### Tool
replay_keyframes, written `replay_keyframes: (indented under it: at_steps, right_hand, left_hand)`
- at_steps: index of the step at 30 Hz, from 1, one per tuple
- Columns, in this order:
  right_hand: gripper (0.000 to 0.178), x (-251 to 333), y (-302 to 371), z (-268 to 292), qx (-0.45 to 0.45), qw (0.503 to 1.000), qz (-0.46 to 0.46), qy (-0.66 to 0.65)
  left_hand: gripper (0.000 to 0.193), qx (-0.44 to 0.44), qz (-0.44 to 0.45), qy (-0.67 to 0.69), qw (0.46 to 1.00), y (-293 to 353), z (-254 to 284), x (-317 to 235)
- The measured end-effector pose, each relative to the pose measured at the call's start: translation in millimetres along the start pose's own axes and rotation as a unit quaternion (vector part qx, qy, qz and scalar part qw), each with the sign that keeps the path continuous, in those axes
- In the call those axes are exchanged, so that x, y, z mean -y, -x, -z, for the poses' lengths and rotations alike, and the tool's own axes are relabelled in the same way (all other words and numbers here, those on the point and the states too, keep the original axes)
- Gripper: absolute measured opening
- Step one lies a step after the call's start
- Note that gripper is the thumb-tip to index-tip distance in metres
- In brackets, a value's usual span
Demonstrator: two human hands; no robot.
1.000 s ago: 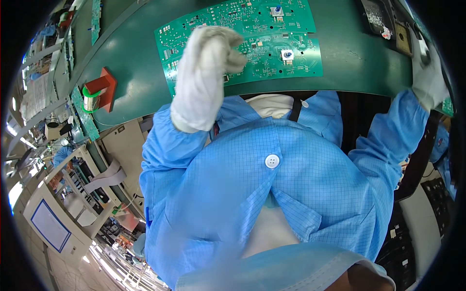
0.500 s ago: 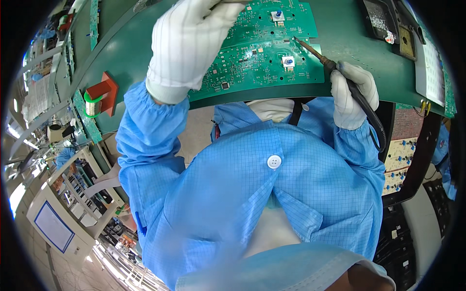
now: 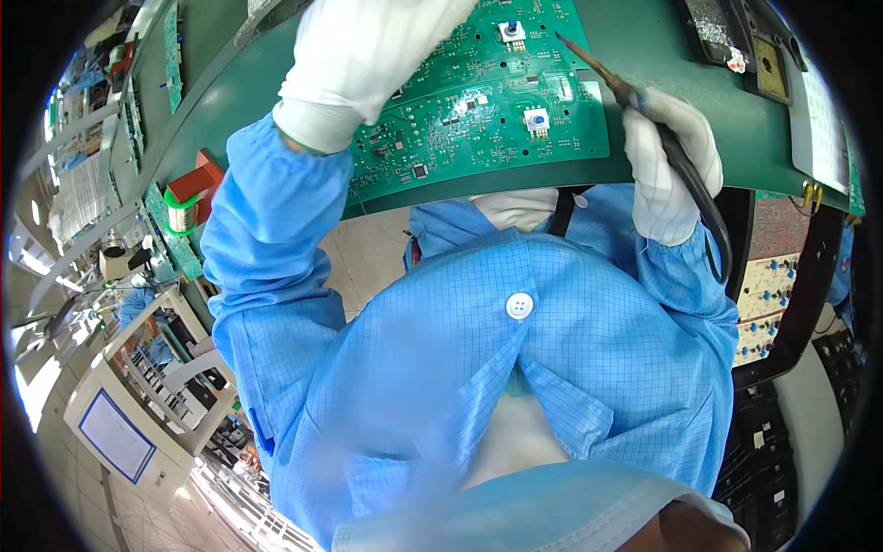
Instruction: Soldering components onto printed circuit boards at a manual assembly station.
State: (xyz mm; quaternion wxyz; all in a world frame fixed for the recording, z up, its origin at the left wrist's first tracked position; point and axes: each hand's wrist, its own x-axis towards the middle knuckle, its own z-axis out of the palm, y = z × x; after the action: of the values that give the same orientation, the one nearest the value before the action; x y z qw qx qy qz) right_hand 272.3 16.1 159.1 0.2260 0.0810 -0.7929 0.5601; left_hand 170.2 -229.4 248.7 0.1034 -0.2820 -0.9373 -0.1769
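Note:
My right hand [image 3: 676,161], in a white glove, is closed around a soldering iron [image 3: 635,97] with a black cord. The iron's thin tip points up and left, close to the right edge of the green circuit board panel [image 3: 405,152]. Two white rotary parts with blue shafts sit on the panel, an upper one [image 3: 511,32] and a lower one [image 3: 536,120]. My left hand [image 3: 359,64], also gloved, is over the panel's upper left. Its fingertips are cut off by the picture's top edge, so what they hold, if anything, is hidden.
Left on the green bench [image 3: 244,101] stands a green-rimmed solder wire spool [image 3: 181,212] by a red holder [image 3: 200,179]. A black soldering stand tray [image 3: 717,37] is at the upper right, beside a white sheet [image 3: 819,138]. Below the bench's right side are boards with blue-shafted parts [image 3: 768,285].
The soldering iron's tip has moved up, away from its place over the panel near the upper rotary part. My left hand has shifted up, its fingertips now beyond the picture's edge.

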Motion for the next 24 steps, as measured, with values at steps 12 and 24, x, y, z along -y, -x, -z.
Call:
replay_keyframes:
  at_steps: [12, 24]
  right_hand:
    - [0.024, -8.1, -5.9, -12.6, 0.052, 0.996, 0.06, 0.045]
    - [0.025, -10.7, -7.1, -14.7, 0.064, 0.997, 0.041, 0.024]
  left_hand:
    - [0.022, 0.089, 0.102, -0.033, 0.99, -20.6, -3.4, -13.3]
    - [0.021, 0.071, 0.046, -0.039, 0.996, -20.5, -10.0, -9.2]
